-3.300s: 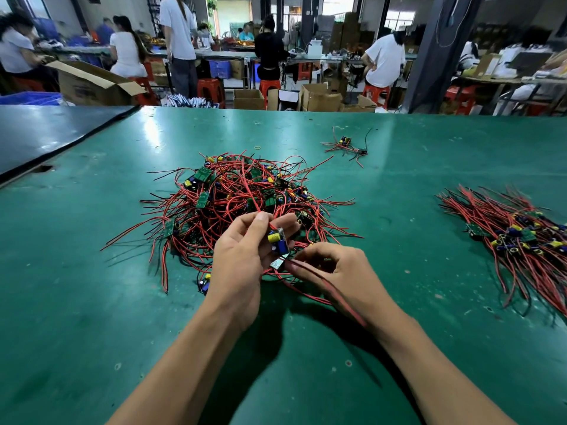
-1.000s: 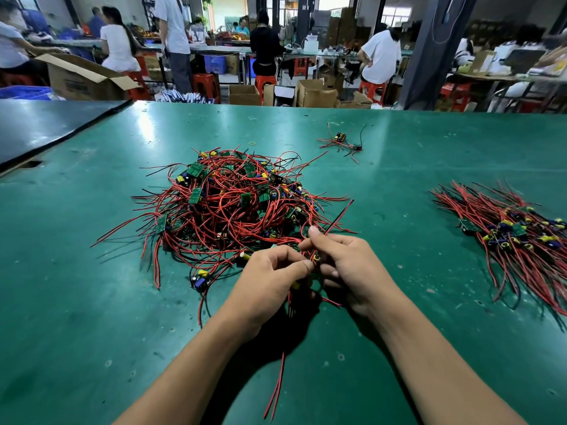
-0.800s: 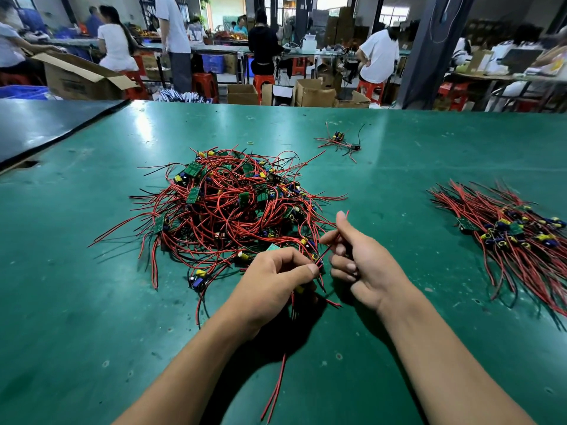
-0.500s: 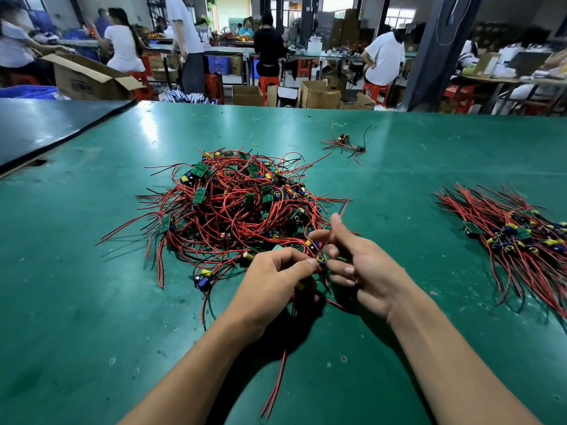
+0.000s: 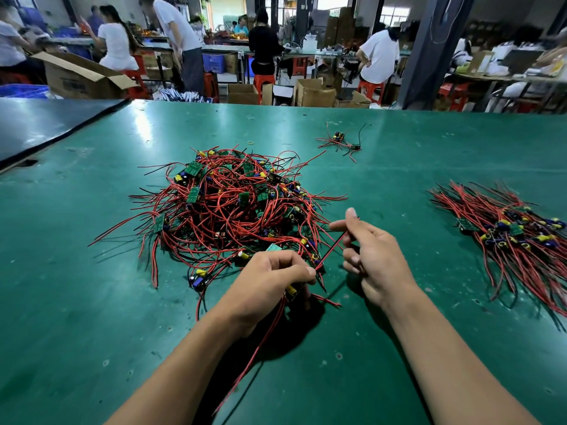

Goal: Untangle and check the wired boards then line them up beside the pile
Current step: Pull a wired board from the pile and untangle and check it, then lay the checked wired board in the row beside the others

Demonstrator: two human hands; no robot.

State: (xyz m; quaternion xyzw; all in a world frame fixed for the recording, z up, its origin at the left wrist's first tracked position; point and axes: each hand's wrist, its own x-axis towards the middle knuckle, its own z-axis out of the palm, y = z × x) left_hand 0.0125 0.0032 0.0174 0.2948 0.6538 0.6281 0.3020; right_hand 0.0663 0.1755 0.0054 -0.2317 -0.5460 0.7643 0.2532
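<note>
— What is coming through on your feed?
— I'm looking down at a green desk (image 5: 399, 348) that is carrying everything. The biggest thing on it is the tangled pile (image 5: 233, 207) of small green boards and red wires. It is sitting in the middle, just beyond my hands.

— And the ones already dealt with?
— A sorted bunch (image 5: 506, 237) is lying well off to the right of the pile. Its wires are all fanning the same way, toward the near edge.

— What are the hands doing?
— My left hand (image 5: 270, 283) is working at the near edge of the pile with its fingers curled round one board (image 5: 291, 290). I'm only seeing a yellow part of it poking out under the fingers. Its long leads (image 5: 258, 342) are trailing back toward me across the desk. My right hand (image 5: 374, 259) is sitting just beside the left with its forefinger raised. Its thumb and fingers are pinching a red wire (image 5: 332, 251) that is running taut down to the left fingertips.

— Anything smaller out there?
— A stray board (image 5: 339, 142) with a few wires is lying alone toward the far side, apart from both heaps.
</note>
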